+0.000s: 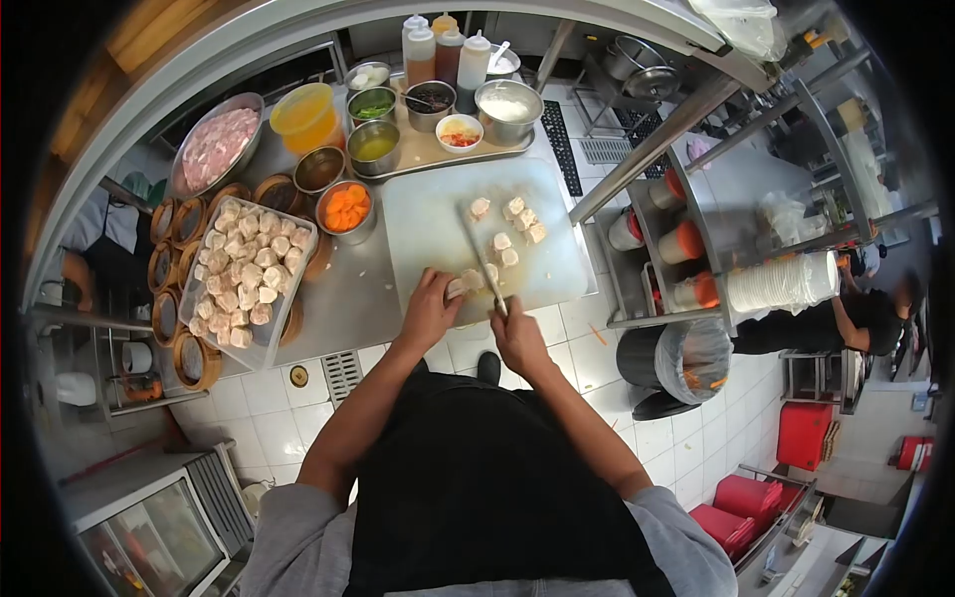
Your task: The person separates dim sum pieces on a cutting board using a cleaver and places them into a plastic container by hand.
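Note:
A white cutting board (428, 214) lies on the steel counter. My right hand (519, 338) grips the handle of a knife (479, 247), whose blade points away across the board and is slightly blurred. Close to the blade, my left hand (430, 306) has its fingers closed on a pale, dumpling-like piece of food (462, 285) at the board's near edge; the fingers partly cover it. Several cut pale pieces (517, 209) sit farther up the board, right of the blade. Left of the board, a clear plastic tub (263, 360) is piled with many pale dumplings (249, 259).
Around the tub stand bamboo steamers (196, 360). Beyond are a bowl of sliced carrots (346, 209), a bowl of pink meat (221, 141), sauce pots and squeeze bottles (448, 65). A lined bin (691, 358) and a shelf post (637, 164) are at right; another person (846, 323) stands farther off.

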